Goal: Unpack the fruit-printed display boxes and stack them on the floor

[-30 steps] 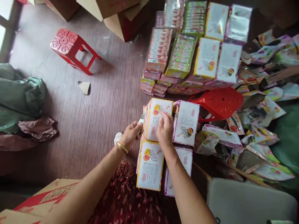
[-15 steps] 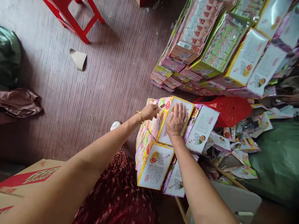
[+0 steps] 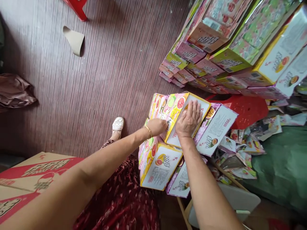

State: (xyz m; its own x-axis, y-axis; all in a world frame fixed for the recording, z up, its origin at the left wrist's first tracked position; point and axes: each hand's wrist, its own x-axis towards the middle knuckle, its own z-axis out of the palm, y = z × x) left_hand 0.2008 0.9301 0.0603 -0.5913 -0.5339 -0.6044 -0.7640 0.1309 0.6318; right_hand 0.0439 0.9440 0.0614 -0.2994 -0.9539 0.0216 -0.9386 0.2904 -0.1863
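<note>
My right hand (image 3: 189, 118) lies flat, fingers stretched out, on the white face of a yellow-edged candy box (image 3: 173, 135) with grapefruit pictures. My left hand (image 3: 157, 126), a gold bangle at its wrist, is curled closed against the printed side of that box; its fingertips are hidden. Against the box's right side stands a purple-edged box (image 3: 217, 129) with passion-fruit pictures. Nearer my body are another yellow-edged box (image 3: 160, 167) and another purple-edged box (image 3: 179, 182), partly behind my right forearm. More boxes extend in rows beyond my left hand.
Tall stacks of candy boxes (image 3: 225, 57) stand at upper right. A red plastic stool (image 3: 249, 110), loose wrappers (image 3: 242, 156) and a green sack (image 3: 280, 163) lie on the right. Cardboard cartons (image 3: 31, 179) are at lower left; a paper scrap (image 3: 75, 41) is on the floor.
The view has shifted, and a white shoe now shows more fully. My left hand has moved down along the box side and curled tighter. My right hand stays flat on the same box.
</note>
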